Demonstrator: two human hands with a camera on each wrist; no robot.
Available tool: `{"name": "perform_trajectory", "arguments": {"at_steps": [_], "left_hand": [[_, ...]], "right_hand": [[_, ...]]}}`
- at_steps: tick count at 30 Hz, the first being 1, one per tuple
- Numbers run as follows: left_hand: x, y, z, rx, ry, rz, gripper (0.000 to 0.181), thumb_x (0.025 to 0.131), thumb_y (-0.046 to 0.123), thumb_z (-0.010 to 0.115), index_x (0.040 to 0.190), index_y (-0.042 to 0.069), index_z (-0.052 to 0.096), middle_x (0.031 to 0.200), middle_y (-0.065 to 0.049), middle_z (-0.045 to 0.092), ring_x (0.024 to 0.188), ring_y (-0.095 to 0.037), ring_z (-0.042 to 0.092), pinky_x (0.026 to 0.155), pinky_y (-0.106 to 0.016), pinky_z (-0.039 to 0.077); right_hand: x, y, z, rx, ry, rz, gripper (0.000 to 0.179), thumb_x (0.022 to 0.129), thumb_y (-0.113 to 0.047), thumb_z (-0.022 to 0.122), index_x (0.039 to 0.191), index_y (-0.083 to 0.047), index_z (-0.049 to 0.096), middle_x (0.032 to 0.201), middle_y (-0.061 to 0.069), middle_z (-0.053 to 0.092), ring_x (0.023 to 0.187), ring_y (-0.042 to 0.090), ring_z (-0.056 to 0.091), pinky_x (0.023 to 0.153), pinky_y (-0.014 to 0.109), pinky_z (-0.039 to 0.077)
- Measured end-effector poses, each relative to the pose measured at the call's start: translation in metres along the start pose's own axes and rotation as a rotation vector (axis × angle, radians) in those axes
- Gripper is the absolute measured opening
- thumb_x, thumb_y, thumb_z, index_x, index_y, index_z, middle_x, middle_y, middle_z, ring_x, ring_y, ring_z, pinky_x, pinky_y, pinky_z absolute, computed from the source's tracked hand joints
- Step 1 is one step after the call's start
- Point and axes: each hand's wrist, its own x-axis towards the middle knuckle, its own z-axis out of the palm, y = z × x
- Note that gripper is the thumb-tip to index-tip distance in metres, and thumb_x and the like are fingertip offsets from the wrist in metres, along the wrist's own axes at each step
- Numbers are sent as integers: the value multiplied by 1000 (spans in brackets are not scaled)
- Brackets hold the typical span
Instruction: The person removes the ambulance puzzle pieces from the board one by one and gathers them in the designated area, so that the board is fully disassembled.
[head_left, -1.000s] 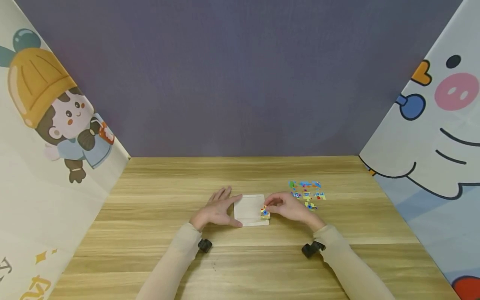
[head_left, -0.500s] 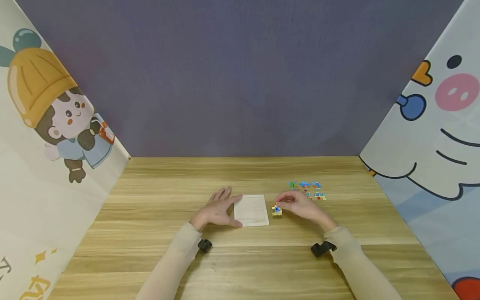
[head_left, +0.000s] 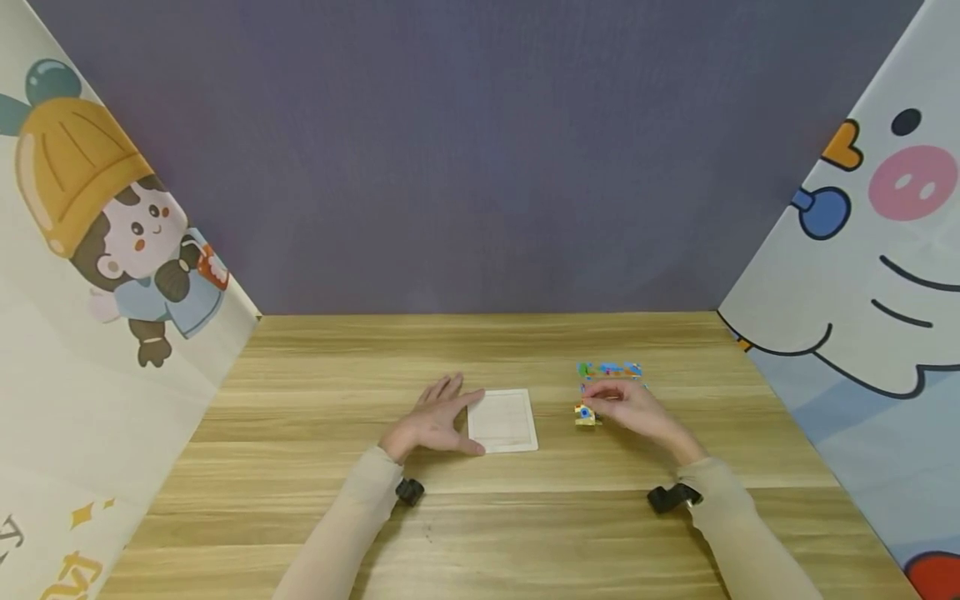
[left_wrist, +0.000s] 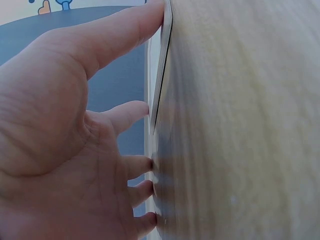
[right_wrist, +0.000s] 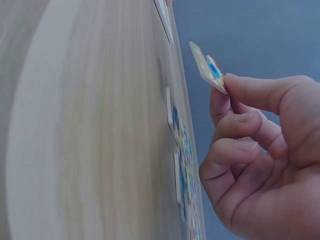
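A shallow pale puzzle frame (head_left: 534,423) lies on the table, its inside bare wood. My left hand (head_left: 431,422) rests at its left side, thumb and index finger spread along the edge. In the left wrist view the thumb lies on the rim of the frame (left_wrist: 161,70) and the other fingertips reach the tabletop. Between thumb and index finger, my right hand (head_left: 633,410) pinches a yellow puzzle piece (head_left: 585,414) with a blue round mark. The right wrist view shows this piece (right_wrist: 204,67) tilted and raised above the table, the remaining fingers curled below.
Behind the right hand lie several colourful puzzle pieces (head_left: 610,369), partly covered by the hand. They sit flat on the wooden table (head_left: 360,358) in the right wrist view. A dark panel (head_left: 480,167) rises at the back, with printed walls on both sides.
My right hand has moved to the right with the pinched piece, from over the frame's right edge to beside the loose pieces. The left hand and the frame have stayed put.
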Motion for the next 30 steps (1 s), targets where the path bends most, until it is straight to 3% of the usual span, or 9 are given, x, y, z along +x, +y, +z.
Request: {"name": "perform_trajectory", "arguments": {"at_steps": [8,16,21,25,28,30], "left_hand": [[-1,1,0,-9,-3,6,101,85,53,84,168,22,35,179,-21,1,167,-42,-4,135,-62,-2],[0,-1,0,0,2,0,102,85,54,84,169,24,34,180,-19,0,167,-41,-4,135,-60,-2],[0,-2,1,1,0,1,101,86,54,84,169,24,34,180,-19,0,167,-41,-5,135,-61,-2],[0,-3,1,-6,0,5,102,86,54,84,169,23,34,180,-19,0,167,-41,-5,135,-62,-2],[0,-3,1,-3,0,7,102,86,54,84,169,23,34,180,-20,0,167,-42,-4,135,-62,-2],[0,-2,1,2,0,7,102,86,55,84,169,23,34,180,-20,0,167,-42,-4,135,-62,-2]], "right_hand": [[-13,8,-20,7,29,58,32,105,-25,70,126,0,72,120,19,72,63,7,46,54,25,41],[-26,25,-49,46,86,129,44,108,-26,66,137,6,64,110,11,73,51,6,32,48,28,35],[-31,36,-60,-9,114,168,46,108,-28,65,138,7,64,116,15,73,54,6,37,50,29,39],[-32,43,-61,-133,143,158,42,107,-29,66,130,6,70,122,20,73,78,2,56,65,23,49],[-31,46,-61,-202,161,138,38,107,-27,67,126,5,73,125,22,73,96,5,62,75,21,52],[-31,47,-60,-213,164,139,37,107,-26,67,125,5,73,124,23,73,93,9,63,72,23,52]]}}
